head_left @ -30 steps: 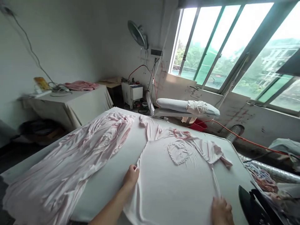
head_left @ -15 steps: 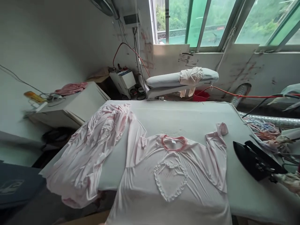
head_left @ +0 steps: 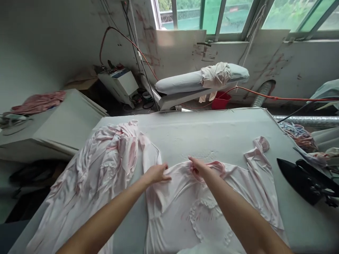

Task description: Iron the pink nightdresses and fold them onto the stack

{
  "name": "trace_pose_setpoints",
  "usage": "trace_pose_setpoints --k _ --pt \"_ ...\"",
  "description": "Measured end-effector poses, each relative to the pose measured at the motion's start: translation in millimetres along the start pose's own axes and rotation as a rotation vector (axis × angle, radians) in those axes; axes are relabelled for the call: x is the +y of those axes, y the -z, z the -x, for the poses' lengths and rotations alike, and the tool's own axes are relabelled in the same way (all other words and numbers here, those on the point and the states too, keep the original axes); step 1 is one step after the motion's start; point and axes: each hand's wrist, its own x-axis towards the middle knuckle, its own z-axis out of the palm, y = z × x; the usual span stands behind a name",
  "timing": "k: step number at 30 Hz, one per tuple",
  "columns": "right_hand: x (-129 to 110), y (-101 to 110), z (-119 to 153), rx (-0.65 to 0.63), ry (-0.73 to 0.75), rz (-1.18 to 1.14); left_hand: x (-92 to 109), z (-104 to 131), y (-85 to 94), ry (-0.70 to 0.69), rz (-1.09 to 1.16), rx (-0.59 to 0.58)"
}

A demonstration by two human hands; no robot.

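Partly hidden collar (head_left: pixel 219 167); right hand (head_left: pixel 198 167) pinching shirt (head_left: pixel 173 208); left hand (head_left: pixel 156 173) touching, grip unclear.

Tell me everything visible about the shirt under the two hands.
Pale pink and thin-looking, the shirt has a darker neckband and ruffled chest trim, partly hidden by the right forearm. It lies wrinkled on the table, one sleeve bent, hem out of view. The left hand touches one shoulder, the right hand the neckband.
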Motion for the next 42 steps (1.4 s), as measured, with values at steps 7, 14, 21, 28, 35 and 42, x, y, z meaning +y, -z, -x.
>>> trace_pose_setpoints --k 7,14,21,28,35,42 --pt "-14.7 20.0 -38.4 -0.13 -0.099 0.011 -32.4 -14.4 22.4 0.107 0.047 0.084" --pt "-20.1 145.0 -39.2 0.078 0.369 0.014 166.1 -53.8 -21.2 0.147 1.029 -0.174" --pt "49.6 254.9 -5.8 -0.036 0.294 0.535 242.9 -125.0 -43.2 0.211 1.679 -0.617" --pt "100.6 406.4 43.4 0.282 -0.027 1.169 260.9 -132.8 -30.9 0.282 1.372 -0.286" --pt "163.4 293.2 107.6 1.183 0.322 0.705 265.7 -108.4 -51.2 0.031 0.955 -0.008" --pt "221.0 238.6 157.8 0.858 -0.324 0.553 280.4 -95.3 -65.3 -0.6 -0.065 -0.068"
